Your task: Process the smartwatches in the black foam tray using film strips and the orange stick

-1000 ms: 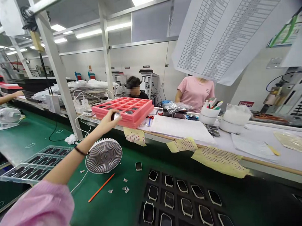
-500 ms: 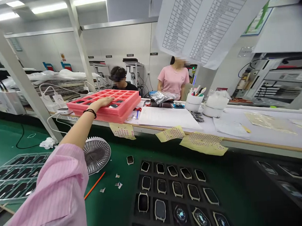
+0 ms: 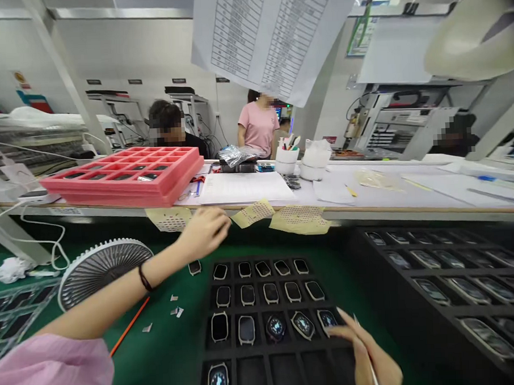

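My left hand, its fingers curled, hangs in front of the shelf edge, above the far left corner of a black compartment tray. Whatever it may hold is hidden. Rows of square-faced watches and a few with lit dials lie in the tray. At its right side, my right hand has fingertips at a watch with a lit screen, in the third row. A slim, pale, stick-like tool is tucked in that hand. On the shelf at the left stands a pink foam tray with dark pieces in its compartments.
A second black watch tray stands at the right. A round fan, an orange stick and a single watch are on the green surface. Printed sheets hang overhead. Co-workers are beyond the shelf.
My left hand has left the pink foam tray and come right and down, its fingers now curled. My right hand has come into view at the black tray. The view has turned right.
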Motion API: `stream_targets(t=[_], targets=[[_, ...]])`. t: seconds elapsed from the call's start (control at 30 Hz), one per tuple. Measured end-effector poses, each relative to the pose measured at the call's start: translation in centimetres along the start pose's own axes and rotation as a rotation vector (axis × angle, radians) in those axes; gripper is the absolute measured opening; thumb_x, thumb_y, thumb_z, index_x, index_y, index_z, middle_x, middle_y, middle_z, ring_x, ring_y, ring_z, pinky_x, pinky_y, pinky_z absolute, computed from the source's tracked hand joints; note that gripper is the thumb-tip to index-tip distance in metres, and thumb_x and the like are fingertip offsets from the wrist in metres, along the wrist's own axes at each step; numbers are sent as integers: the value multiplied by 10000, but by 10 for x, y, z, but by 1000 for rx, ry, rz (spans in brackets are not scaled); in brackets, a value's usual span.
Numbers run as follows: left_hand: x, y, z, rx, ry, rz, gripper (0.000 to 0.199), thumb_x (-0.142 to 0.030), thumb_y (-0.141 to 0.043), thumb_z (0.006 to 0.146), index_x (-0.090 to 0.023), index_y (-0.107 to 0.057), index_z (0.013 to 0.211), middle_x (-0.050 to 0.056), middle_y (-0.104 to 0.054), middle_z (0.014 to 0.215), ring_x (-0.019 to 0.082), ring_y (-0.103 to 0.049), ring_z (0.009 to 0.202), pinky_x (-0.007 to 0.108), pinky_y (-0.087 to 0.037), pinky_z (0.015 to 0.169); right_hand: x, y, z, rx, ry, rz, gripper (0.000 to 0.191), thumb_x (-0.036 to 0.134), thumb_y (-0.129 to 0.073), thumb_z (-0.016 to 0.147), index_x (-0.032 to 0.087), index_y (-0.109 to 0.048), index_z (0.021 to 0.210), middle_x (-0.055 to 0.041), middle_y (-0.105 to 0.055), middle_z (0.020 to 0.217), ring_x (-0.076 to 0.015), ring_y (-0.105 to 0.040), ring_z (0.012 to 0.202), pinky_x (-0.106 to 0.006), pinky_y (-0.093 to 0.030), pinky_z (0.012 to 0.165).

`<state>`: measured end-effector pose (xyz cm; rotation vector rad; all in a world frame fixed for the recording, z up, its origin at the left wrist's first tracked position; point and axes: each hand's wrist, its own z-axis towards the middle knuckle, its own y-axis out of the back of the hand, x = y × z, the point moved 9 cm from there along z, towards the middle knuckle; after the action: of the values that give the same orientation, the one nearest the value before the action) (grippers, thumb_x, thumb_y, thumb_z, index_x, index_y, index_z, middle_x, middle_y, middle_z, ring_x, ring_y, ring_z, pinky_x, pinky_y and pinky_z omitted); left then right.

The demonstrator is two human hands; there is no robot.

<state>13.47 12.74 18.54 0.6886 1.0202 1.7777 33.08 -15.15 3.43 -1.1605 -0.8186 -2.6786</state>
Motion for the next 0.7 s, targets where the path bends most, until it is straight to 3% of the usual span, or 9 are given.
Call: stream_targets(t=[0.1, 0.17, 0.27, 0.33, 0.43, 0.53, 0.63, 0.7], targets=[[-50, -52, 1, 137, -16, -205, 275, -269, -387, 907, -173, -644, 901, 80, -669, 918, 205, -613, 850, 324, -414, 783, 36, -11, 62, 83, 225, 107, 412, 488, -381, 912, 219, -612, 1123, -48, -725, 745, -213, -683, 683, -292, -517, 616], [-72, -74, 0, 207, 40, -336, 270, -294, -406, 912, -184, -651, 891, 51, -673, 830, 171, -616, 702, 278, -422, 668, 48, -21, 105, 56, 258, 97, 377, 493, -413, 900, 207, -581, 1079, -35, -704, 724, -199, -665, 667, -284, -493, 613], [-106, -84, -7, 230, -3, -400, 240, -287, -433, 911, -201, -656, 899, 34, -680, 805, 172, -627, 700, 258, -423, 641, 64, -38, 163, -22, 289, 45, 344, 543, -474, 851, 206, -540, 858, -41, -667, 691, -185, -608, 581, -278, -434, 567], [-116, -83, -16, 217, -22, -411, 239, -279, -427, 918, -204, -654, 920, 34, -680, 819, 172, -631, 713, 257, -433, 661, 73, -49, 193, -46, 312, 25, 344, 548, -478, 849, 209, -515, 800, -32, -637, 642, -174, -574, 544, -275, -400, 562], [-102, -85, -26, 188, 58, -439, 251, -282, -415, 921, -203, -653, 931, 41, -669, 852, 176, -630, 746, 263, -452, 684, 82, -62, 220, -10, 334, 33, 329, 516, -462, 869, 207, -534, 782, -19, -620, 640, -163, -560, 556, -267, -391, 577], [-69, -101, -27, 170, 225, -579, 231, -295, -452, 894, -204, -661, 927, 54, -662, 930, 190, -631, 827, 277, -482, 712, 82, -69, 220, 8, 353, 63, 311, 487, -490, 866, 198, -597, 825, -45, -667, 744, -167, -593, 609, -265, -422, 601], [-40, -138, -17, 178, 485, -950, 215, -282, -576, 807, -188, -657, 983, 82, -651, 1076, 219, -611, 998, 299, -512, 771, 76, -77, 199, 45, 407, 61, 307, 435, -464, 903, 202, -661, 944, -56, -704, 776, -165, -630, 620, -262, -444, 625], [-33, -167, -7, 193, 660, -1190, 364, -279, -651, 751, -169, -614, 1095, 129, -607, 1209, 253, -574, 1105, 316, -534, 755, 68, -84, 183, 95, 434, 70, 303, 412, -462, 914, 220, -681, 997, -41, -709, 720, -159, -640, 581, -253, -453, 616]])
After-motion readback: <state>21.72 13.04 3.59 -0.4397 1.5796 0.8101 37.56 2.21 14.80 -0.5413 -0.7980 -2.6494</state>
